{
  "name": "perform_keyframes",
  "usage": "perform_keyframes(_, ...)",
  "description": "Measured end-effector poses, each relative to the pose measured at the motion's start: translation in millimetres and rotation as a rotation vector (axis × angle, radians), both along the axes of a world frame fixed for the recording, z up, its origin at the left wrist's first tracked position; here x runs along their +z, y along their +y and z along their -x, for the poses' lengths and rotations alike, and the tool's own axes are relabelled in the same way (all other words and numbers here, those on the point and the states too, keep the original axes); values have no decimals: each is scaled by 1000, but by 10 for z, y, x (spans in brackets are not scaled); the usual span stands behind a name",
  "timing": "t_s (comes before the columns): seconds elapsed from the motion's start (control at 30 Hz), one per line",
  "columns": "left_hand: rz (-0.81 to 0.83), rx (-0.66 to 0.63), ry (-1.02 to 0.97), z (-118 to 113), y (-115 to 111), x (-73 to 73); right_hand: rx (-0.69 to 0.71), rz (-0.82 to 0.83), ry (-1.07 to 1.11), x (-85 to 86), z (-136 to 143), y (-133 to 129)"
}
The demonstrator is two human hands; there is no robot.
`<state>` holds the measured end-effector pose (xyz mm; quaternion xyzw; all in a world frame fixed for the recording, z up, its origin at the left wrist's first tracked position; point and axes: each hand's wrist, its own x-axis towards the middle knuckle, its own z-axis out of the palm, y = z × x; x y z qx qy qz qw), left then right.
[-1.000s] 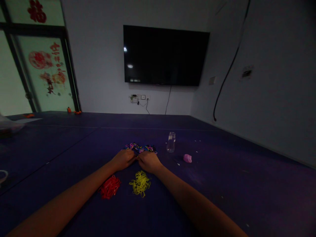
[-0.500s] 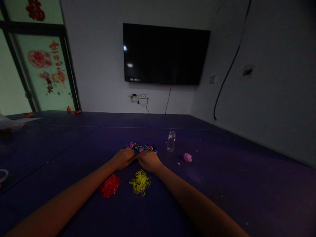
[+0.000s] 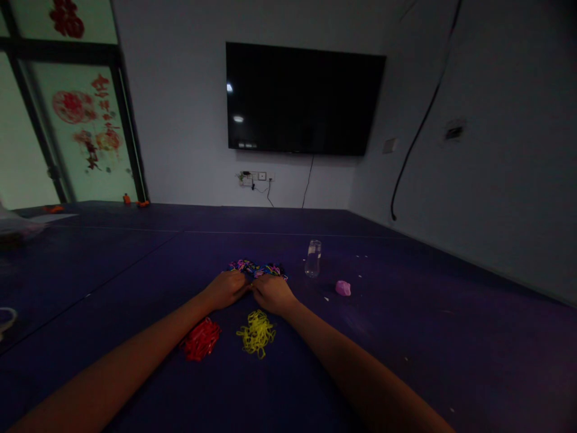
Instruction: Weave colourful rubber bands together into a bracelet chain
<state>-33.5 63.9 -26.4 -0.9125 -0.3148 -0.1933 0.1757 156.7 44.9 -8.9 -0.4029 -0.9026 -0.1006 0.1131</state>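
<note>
My left hand (image 3: pixel 226 289) and my right hand (image 3: pixel 271 294) meet at the near edge of a pile of mixed-colour rubber bands (image 3: pixel 270 270). Fingers of both are curled in, their tips close together; what is pinched there is too small and dark to make out. Below my left wrist lies a heap of red rubber bands (image 3: pixel 202 340), partly covered by the forearm. A loose heap of yellow rubber bands (image 3: pixel 256 334) sits just below the hands, untouched by either.
To the right stand a clear bottle (image 3: pixel 312 258) and, nearer, a pink lump (image 3: pixel 343 288). White scraps dot the dark purple surface (image 3: pixel 406 337). A pale ring-shaped thing (image 3: pixel 9 314) shows at the left edge. A plastic bag (image 3: pixel 18 224) lies farther back.
The view has shifted very slightly. Both hands stay together at the mixed pile, with no clear movement.
</note>
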Motion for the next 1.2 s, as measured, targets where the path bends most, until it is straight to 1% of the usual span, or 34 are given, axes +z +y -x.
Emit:
perform_keyframes(0.3, 5, -5, -10, 6, 8, -11, 3, -2, -3, -30, -1, 35)
perform_keyframes(0.5, 4, -11, -6, 7, 14, -12, 11, 1, 4, -15, -6, 17)
perform_keyframes(0.83, 1, 6, 6, 12, 43, -33, 10, -1, 17, -40, -4, 40)
perform_keyframes(1.2, 3, -11, 13, 4, 14, 0, 7, -15, 14, 1, -10, -8)
